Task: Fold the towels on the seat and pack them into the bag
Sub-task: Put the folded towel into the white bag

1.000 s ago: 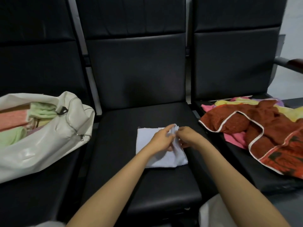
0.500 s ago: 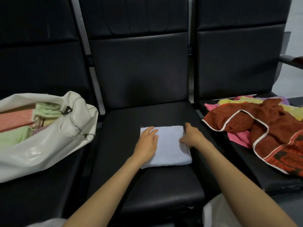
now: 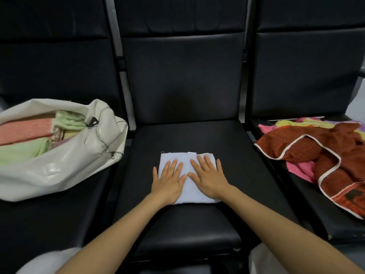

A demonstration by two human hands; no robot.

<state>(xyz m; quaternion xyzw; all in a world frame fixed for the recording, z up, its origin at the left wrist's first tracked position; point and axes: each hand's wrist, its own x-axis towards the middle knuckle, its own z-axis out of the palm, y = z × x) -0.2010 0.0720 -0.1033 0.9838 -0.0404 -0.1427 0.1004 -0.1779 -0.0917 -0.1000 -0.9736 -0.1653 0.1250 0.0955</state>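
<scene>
Squarely on the middle seat (image 3: 187,224) of a row of three black padded chairs, a folded white towel (image 3: 185,158) lies near the cushion's centre. A person's left hand (image 3: 168,181) and right hand (image 3: 209,177) press it flat, fingers straight and spread, gripping nothing. On the left seat (image 3: 59,224), a cream zip bag (image 3: 65,167) lies open on its side, holding folded pink and green towels (image 3: 25,131). A loose heap of towels (image 3: 324,147), rust-red over pink and yellow, spreads across the right seat (image 3: 308,210).
</scene>
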